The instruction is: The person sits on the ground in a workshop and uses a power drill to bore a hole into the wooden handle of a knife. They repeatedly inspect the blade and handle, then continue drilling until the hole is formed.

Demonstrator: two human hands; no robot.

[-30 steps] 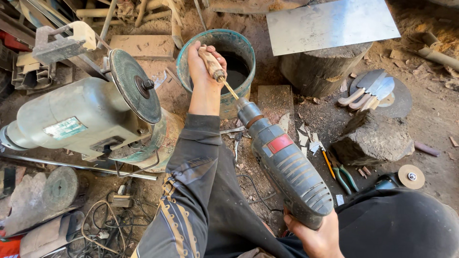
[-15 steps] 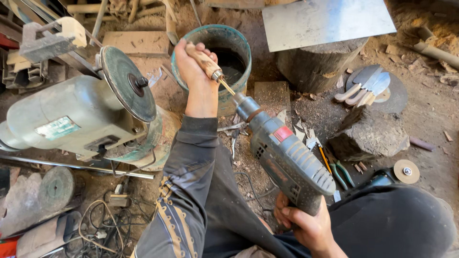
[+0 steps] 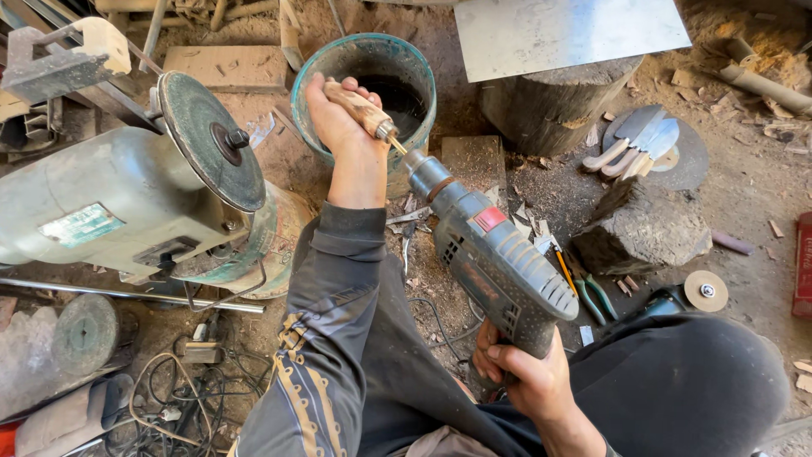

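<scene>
Now, wooden handle (image 3: 359,108) inside left fingers (image 3: 337,100)

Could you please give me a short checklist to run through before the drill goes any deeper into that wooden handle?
1. Left hand wrapped firmly round the wooden handle: ok.
2. Right hand on the drill grip: ok.
3. Drill bit lined up with the handle's end: ok.
4. Bit depth inside the handle: cannot tell.
5. Handle clamped rather than hand-held: not ok.
6. Cord clear of the bit: ok.
</scene>
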